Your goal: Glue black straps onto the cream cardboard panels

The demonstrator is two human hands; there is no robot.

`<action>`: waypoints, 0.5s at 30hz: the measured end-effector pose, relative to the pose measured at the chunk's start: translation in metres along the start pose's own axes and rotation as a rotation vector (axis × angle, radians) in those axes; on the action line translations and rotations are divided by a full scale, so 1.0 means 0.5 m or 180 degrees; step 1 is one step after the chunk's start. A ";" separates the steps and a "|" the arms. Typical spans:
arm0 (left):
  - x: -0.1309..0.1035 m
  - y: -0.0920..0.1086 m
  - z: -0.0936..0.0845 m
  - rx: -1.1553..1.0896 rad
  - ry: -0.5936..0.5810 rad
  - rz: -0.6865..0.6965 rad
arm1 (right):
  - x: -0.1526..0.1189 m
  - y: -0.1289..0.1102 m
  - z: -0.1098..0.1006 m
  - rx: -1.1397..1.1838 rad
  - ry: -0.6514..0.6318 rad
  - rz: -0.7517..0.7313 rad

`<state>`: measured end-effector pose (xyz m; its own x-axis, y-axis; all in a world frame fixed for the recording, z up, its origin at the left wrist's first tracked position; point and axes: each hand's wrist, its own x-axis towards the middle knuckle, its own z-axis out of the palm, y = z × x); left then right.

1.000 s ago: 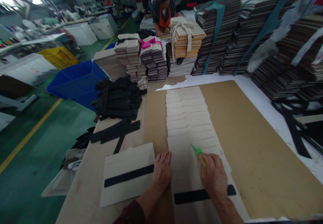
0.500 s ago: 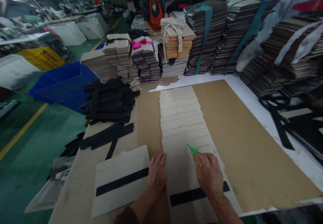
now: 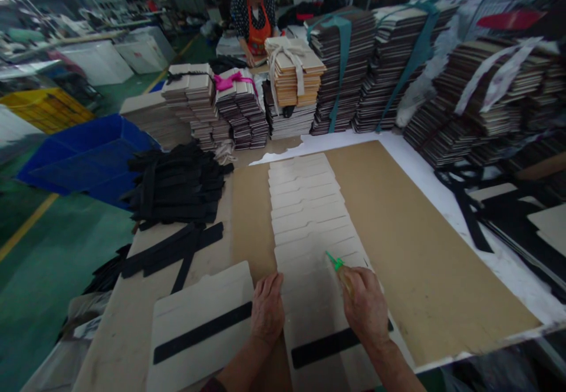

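Note:
My right hand (image 3: 365,306) is wrapped round a small amber squeeze bottle with a green nozzle (image 3: 338,263), mostly covered by the fingers. The nozzle points away to the left, over a row of overlapping pale grey panels (image 3: 305,221). A black strip (image 3: 325,348) crosses the nearest panel, partly behind my right wrist. My left hand (image 3: 269,309) rests flat at the row's left edge, fingers together and lightly bent, gripping nothing I can see. Beside it on the left lies a separate pale panel (image 3: 198,292) with its own black strip (image 3: 203,332).
Loose black strips (image 3: 181,183) are heaped at the left, near a blue bin (image 3: 88,150). Tied stacks of panels (image 3: 294,65) line the table's far side. More bundles (image 3: 481,97) stand at the right. A person in an orange apron (image 3: 259,29) works beyond.
The camera view has shifted, so most things sit further left in the picture. My right hand and the bottle's nozzle stay over nearly the same part of the panels. My left hand keeps its place.

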<state>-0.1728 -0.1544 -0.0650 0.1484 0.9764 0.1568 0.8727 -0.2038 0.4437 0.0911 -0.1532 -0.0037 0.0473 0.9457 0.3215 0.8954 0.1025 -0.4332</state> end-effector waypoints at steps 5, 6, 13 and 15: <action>-0.003 -0.007 0.006 0.0043 0.0023 0.0034 | 0.013 0.032 -0.009 -0.0120 0.0152 0.0125; -0.004 -0.009 0.008 0.0052 0.0022 0.0047 | 0.018 0.045 -0.013 -0.0174 0.0226 0.0180; -0.005 -0.017 0.013 0.0109 0.0003 0.0145 | 0.020 0.064 -0.018 -0.0166 0.0368 0.0196; -0.003 -0.015 0.012 0.0123 0.0019 0.0155 | 0.016 0.063 -0.016 -0.0080 0.0261 0.0133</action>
<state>-0.1770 -0.1540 -0.0738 0.1884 0.9649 0.1828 0.8818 -0.2481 0.4010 0.1233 -0.1448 -0.0079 0.1201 0.9205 0.3718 0.9027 0.0547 -0.4269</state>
